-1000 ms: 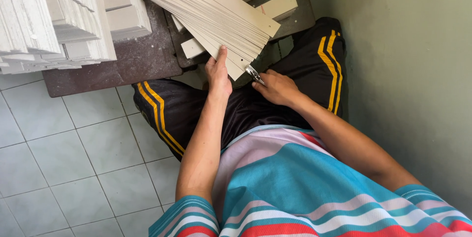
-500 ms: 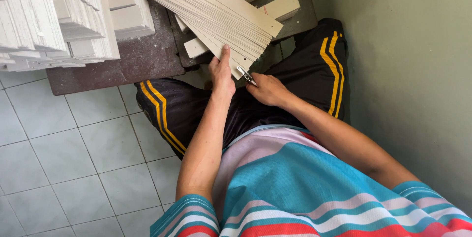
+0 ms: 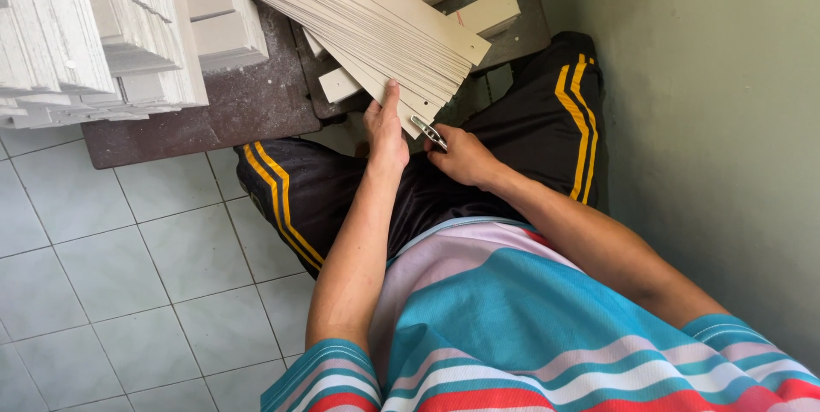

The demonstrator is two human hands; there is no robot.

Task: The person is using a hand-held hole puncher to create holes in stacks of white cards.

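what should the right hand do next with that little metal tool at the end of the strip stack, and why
Probably slide the metal tool under the near end of the top strip. The left hand already steadies the stack of cream strips at its near edge, thumb up along it, and the right hand holds the tool with its tip right at that edge, so a short push would likely engage it.

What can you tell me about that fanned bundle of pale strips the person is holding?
The bundle of strips is a thick sheaf of long, flat, cream-coloured slats, looking like thin card or board. They lie stacked and slightly fanned, slanting from the upper left down toward the person's lap, over a dark worktop and some pale blocks. The left hand grips the near end, thumb along the edge. The right hand holds a small metal tool against that same end.
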